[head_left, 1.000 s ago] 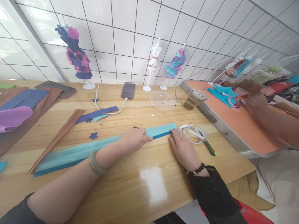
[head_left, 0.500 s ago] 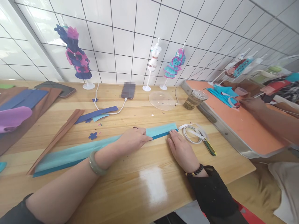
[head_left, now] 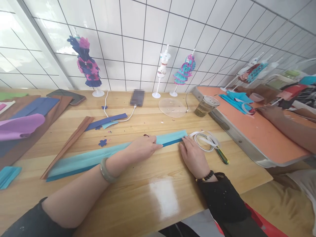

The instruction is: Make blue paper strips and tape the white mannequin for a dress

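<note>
A long light-blue strip [head_left: 171, 136] of crepe-like paper or fabric lies slantwise across the wooden table, its near edge folded over and showing darker blue. My left hand [head_left: 142, 147] rests over its middle, fingers curled and thumb tip pressed along the folded edge; a green bangle circles that wrist. At the strip's right end, my right hand [head_left: 195, 158] lies flat with fingers stretched, their tips touching the corner. Just beyond it are rolls of white tape [head_left: 203, 141] and a green-and-yellow cutter [head_left: 223, 156]. The strip's middle is hidden beneath my left hand and forearm.
Brown [head_left: 67, 144] and dark-blue strips [head_left: 108, 121] lie left, near coloured sheets [head_left: 22, 126]. Dressed miniature mannequins [head_left: 90, 67] stand along the tiled wall. A lidded cup [head_left: 206, 106] stands beside an orange tabletop [head_left: 261, 131], where another person's hand [head_left: 270, 112] rests.
The view has turned slightly left, showing more of a folded blue piece at the left edge. Both hands keep nearly the same places on the strip.
</note>
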Tool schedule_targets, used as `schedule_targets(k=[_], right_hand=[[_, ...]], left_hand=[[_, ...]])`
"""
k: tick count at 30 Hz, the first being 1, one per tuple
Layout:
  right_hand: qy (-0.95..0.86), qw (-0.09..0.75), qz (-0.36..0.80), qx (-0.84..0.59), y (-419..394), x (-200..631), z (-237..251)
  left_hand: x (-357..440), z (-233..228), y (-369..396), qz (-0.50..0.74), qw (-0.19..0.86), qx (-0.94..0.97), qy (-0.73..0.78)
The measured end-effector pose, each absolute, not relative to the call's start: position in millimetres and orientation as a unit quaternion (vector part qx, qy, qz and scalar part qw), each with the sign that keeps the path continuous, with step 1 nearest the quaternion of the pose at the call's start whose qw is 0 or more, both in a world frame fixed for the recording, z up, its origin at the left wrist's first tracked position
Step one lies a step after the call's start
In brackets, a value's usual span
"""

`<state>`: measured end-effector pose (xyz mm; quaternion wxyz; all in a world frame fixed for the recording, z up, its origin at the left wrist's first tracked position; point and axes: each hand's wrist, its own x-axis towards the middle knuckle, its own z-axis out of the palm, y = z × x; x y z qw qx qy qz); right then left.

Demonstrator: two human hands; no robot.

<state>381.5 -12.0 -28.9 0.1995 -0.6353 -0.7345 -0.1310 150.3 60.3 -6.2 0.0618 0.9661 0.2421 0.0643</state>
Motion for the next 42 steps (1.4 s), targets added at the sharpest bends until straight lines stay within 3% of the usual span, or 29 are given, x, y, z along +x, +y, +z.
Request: schedule_targets(k=[3, 7, 17, 31, 42], right_hand=[[-0.795, 0.23, -0.086, -0.554, -14, 370, -21], [-0.863, 0.201, -0.021, -0.463, -17, 356, -15], [-0.863, 0.196, -0.023, -0.464, -16, 359, -18], [-0.885, 0.204, -0.051, -0.414, -16, 355, -19], [-0.909, 0.145, -0.023, -0.39, -20, 330, -19]], left_hand=[[150, -6, 59, 0.063, 0.049, 0.968, 0.238], [151, -7, 58, 0.067, 0.027, 0.969, 0.235], [139, -1, 38, 0.044, -0.041, 0.967, 0.247], [24, -14, 6, 0.087, -0.073, 0.947, 0.301], [-5, 7, 2, 0.063, 0.043, 0.942, 0.327]])
